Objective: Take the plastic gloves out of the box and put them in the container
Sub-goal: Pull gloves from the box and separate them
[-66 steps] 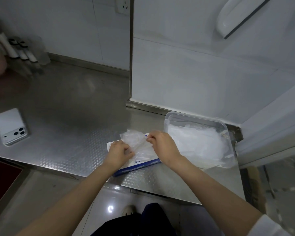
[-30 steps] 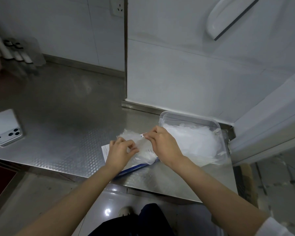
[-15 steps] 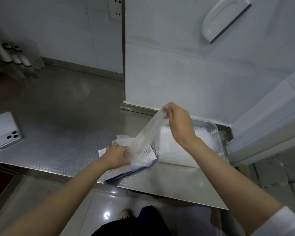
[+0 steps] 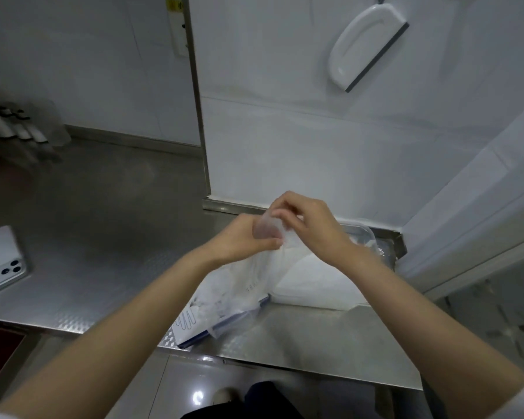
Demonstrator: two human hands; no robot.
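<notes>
L hand [image 4: 242, 237] and R hand [image 4: 312, 225], close together, both pinch one glove [image 4: 264, 231] above box [image 4: 188, 324]: pull slowly so tail clears w/o dragging others, then lay in container [image 4: 366, 230].

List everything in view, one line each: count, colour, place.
plastic glove: one, translucent, held up between both hands above the box
gloves on box: loose heap, count unclear, translucent white, on top of the box
glove box: one, white with blue edge, near the counter's front edge
container: one, clear, right of the box by the wall, holding white gloves
phone: one, white, face down, counter far left
squeegee: one, white with dark blade, wall upper right
bottles: several, blurred, white with dark bands, back left
counter: one, steel
left hand: pinches the glove
right hand: pinches the glove
</notes>
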